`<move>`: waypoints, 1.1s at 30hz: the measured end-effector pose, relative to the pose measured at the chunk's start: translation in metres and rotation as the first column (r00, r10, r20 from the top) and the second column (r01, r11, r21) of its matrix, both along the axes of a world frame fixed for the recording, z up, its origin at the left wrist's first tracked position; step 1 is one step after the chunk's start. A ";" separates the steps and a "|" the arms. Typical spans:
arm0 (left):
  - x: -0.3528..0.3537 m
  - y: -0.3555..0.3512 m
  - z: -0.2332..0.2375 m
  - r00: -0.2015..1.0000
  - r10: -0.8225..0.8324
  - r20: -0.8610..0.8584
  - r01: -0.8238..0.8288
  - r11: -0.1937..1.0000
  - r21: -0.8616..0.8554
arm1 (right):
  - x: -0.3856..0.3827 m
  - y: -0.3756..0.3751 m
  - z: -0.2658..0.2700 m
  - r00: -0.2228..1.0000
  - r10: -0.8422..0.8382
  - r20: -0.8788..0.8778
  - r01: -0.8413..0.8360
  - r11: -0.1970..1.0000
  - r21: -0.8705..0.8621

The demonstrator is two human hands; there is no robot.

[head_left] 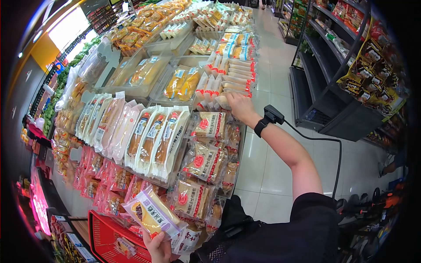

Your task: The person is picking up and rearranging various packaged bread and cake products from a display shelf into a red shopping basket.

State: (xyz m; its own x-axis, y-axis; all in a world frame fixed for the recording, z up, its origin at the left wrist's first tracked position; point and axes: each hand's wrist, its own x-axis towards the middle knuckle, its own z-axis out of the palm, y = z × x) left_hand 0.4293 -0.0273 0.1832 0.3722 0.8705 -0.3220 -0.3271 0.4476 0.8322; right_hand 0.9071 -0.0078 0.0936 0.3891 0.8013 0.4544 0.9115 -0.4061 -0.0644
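My left hand (pixel 158 248) grips the lower edge of a packaged bread (pixel 153 213) in a clear wrapper with purple edges, held above a red shopping basket (pixel 115 234). At the aisle side of the display, my right hand (pixel 241 107) reaches out with its fingers closed around the end of a small wrapped bread (pixel 222 102); the fingertips are partly hidden. Beside it stand rows of similar packets with red ends (pixel 237 73). Just below my right hand lie toast bread bags (pixel 207 124) with round red labels.
Long loaves in white sleeves (pixel 153 136) stand left of the toast bags. Clear trays (pixel 175 84) hold more bread behind. Across the tiled aisle (pixel 274 162) is a dark shelf rack (pixel 318 65) with hanging snack bags (pixel 372 72). A cable (pixel 322 139) runs from my right wrist.
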 end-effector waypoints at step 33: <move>0.081 0.019 0.040 0.953 -0.303 -0.030 0.303 0.939 0.159 | 0.022 0.010 -0.006 0.964 -0.250 0.090 0.254 0.966 -0.039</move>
